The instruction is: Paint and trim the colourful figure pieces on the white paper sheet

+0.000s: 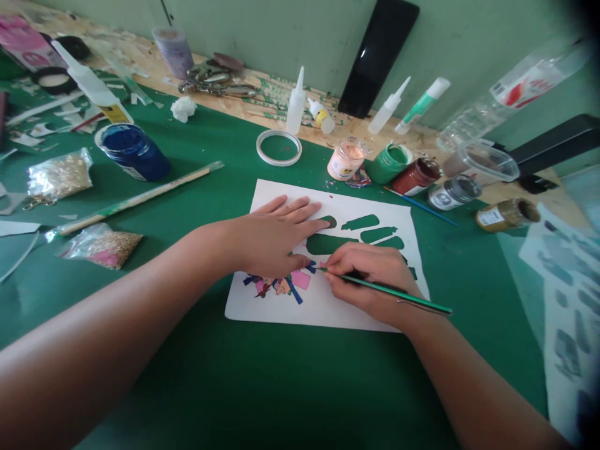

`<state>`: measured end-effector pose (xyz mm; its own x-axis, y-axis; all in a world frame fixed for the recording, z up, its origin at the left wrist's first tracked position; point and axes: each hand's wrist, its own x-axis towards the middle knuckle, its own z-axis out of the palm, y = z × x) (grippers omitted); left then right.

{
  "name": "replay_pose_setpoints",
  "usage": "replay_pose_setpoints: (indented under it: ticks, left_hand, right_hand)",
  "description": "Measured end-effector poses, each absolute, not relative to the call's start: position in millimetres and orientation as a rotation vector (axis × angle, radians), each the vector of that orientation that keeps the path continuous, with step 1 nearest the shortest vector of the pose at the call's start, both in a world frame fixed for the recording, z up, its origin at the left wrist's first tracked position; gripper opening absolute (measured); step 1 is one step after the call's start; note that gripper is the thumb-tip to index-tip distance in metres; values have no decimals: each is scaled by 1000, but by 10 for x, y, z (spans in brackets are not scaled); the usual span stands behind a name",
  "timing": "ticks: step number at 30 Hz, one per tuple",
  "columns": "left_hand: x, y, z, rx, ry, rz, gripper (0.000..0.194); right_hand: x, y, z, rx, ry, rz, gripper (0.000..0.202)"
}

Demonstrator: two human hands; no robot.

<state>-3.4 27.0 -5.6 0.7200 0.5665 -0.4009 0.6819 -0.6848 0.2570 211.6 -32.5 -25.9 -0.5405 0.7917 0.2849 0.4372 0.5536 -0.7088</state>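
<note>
A white sheet of paper [281, 309] with several shapes cut out of it lies on the green table surface. My left hand [267, 240] rests flat on it, fingers spread. Between the thumb and fingers of my right hand [370, 275] is a slim green pencil-like stick [398, 292], perhaps a brush; its tip meets the paper close to my left thumb. Small coloured paper scraps [276, 286], blue, pink and peach, lie in a heap on the sheet below my left hand, which hides part of them.
Open paint jars stand behind the sheet, among them a green one [389, 164] and a brown one [416, 176]. A blue paint jar [134, 153], a long stick [140, 201] and bead bags [105, 245] sit left. A tape roll [279, 162] lies behind.
</note>
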Motion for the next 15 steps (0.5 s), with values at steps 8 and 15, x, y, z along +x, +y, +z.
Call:
replay_pose_setpoints:
  ticks: [8, 15]
  left_hand:
    - [-41, 266, -50, 2521, 964, -361, 73]
    - [-68, 268, -49, 2527, 916, -294, 71]
  right_hand:
    - [2125, -328, -270, -985, -2192, 782, 16]
    - [2207, -314, -262, -1163, -1912, 860, 11]
